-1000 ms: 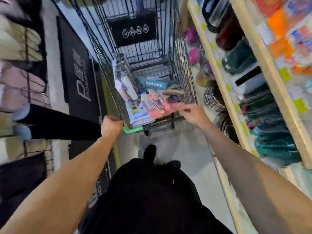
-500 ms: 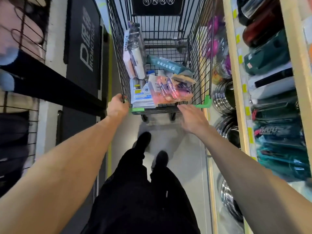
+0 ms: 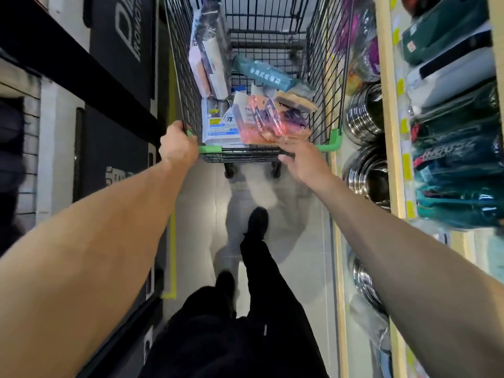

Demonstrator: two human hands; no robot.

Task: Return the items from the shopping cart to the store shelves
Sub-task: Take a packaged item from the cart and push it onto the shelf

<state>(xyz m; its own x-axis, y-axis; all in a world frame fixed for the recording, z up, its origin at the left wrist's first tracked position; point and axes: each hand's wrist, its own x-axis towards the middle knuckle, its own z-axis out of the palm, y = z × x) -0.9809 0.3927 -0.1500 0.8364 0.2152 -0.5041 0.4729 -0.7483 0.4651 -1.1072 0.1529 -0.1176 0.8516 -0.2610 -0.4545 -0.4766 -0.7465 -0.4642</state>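
A black wire shopping cart [image 3: 321, 64] with green corner caps stands in the aisle ahead of me. It holds several packaged items: a pink-orange pack [image 3: 261, 118], a teal bag [image 3: 261, 73], a white-and-blue pack [image 3: 218, 124] and a tall clear pack [image 3: 207, 58] leaning on the left wall. My left hand [image 3: 177, 145] grips the cart's near left corner. My right hand [image 3: 302, 156] grips the near rim, its fingers curled over the top wire close to the pink pack.
Wooden store shelves [image 3: 387, 105] run along the right, holding stacked steel bowls [image 3: 365, 115], teal and dark green packaged goods [image 3: 458, 159] and purple items. A black rack [image 3: 81, 66] and dark signage line the left. The pale floor [image 3: 297, 241] and my dark-trousered legs lie below.
The cart has straightened and sits closer in view. My right hand came off the pink pack and settled on the near rim. My left hand kept its grip on the corner.
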